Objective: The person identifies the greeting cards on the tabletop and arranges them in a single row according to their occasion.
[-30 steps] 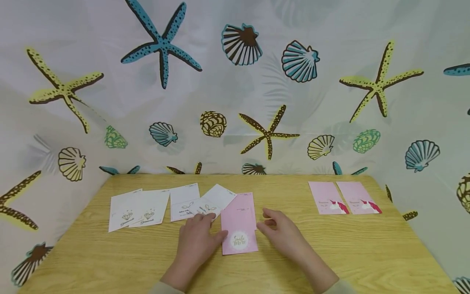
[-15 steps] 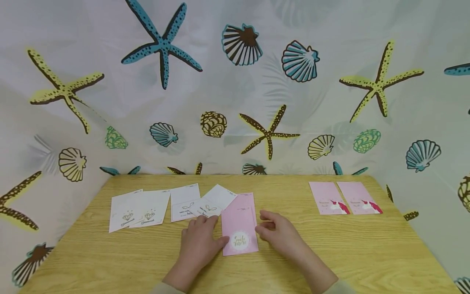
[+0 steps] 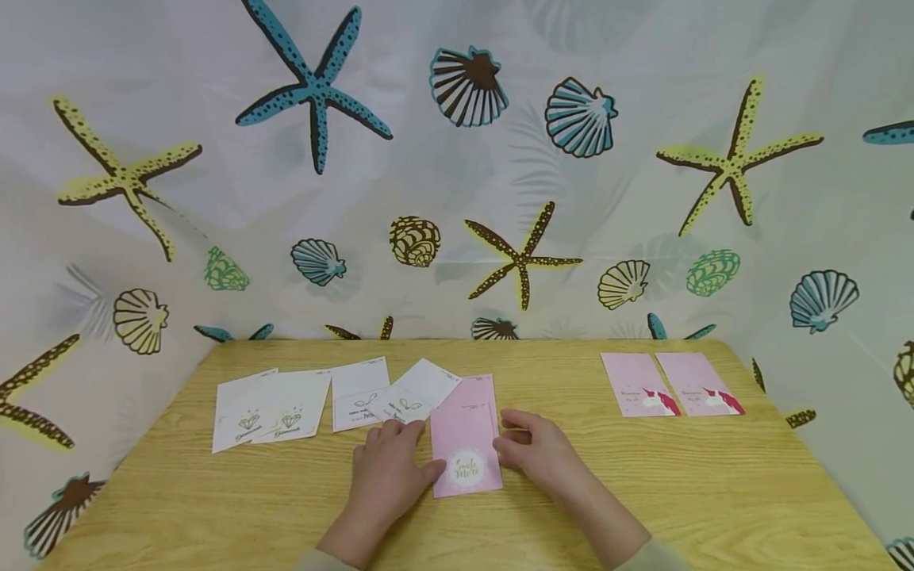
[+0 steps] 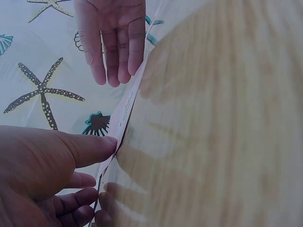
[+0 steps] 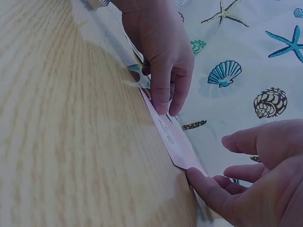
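A pink card (image 3: 464, 432) with a white "Smile more" circle lies flat on the wooden table (image 3: 643, 484), near the front middle. My left hand (image 3: 389, 468) rests on the table at the card's left edge, and its thumb (image 4: 106, 144) touches that edge. My right hand (image 3: 539, 452) lies at the right edge with loosely bent fingers, its thumb (image 5: 203, 185) against the card's (image 5: 170, 139) near corner. Neither hand is curled round the card, and it stays flat on the wood.
Several white cards lie in a row left of the pink one: two with diamond prints (image 3: 267, 406), two overlapping with script (image 3: 393, 392). Two pink unicorn cards (image 3: 671, 385) sit side by side at the far right. A seashell-print curtain (image 3: 457, 159) walls the table's back and sides.
My right hand has slid a little left, up to the pink card's right edge. The left hand and the card have hardly moved.
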### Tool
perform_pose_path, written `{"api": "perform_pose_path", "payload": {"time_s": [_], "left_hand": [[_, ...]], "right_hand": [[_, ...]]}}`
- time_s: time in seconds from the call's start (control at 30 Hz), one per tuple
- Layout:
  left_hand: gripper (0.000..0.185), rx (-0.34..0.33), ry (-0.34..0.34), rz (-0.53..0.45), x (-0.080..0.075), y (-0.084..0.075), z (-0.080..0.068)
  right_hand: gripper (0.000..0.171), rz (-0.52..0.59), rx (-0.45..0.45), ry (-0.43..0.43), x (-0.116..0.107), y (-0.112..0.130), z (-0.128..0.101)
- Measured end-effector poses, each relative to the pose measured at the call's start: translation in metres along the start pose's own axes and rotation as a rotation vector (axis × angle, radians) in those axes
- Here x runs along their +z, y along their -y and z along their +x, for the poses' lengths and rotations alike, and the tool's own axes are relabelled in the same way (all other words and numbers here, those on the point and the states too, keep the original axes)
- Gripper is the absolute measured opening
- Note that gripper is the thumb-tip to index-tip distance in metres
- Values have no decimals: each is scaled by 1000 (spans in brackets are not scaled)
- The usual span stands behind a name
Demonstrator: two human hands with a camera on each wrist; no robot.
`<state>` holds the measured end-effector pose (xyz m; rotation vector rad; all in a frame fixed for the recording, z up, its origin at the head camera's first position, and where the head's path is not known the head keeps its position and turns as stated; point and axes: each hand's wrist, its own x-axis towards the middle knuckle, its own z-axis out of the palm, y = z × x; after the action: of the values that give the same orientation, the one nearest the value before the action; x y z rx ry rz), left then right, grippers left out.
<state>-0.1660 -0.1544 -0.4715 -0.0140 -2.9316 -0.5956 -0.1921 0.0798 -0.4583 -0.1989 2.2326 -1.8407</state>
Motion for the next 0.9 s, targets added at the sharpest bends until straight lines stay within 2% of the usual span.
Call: {"api": "perform_pose_path", "payload": {"time_s": [0.47, 0.7, 0.9], "left_hand": [[67, 3, -3, -11, 0, -1, -1], [67, -2, 6, -17, 0, -1, 0], [66, -14, 12, -21, 0, -3, 0]], "right_hand": [[53, 91, 32, 0, -1, -1, 2], [52, 170, 44, -1, 0, -3, 4], [55, 139, 22, 7, 0, -6, 5]]}}
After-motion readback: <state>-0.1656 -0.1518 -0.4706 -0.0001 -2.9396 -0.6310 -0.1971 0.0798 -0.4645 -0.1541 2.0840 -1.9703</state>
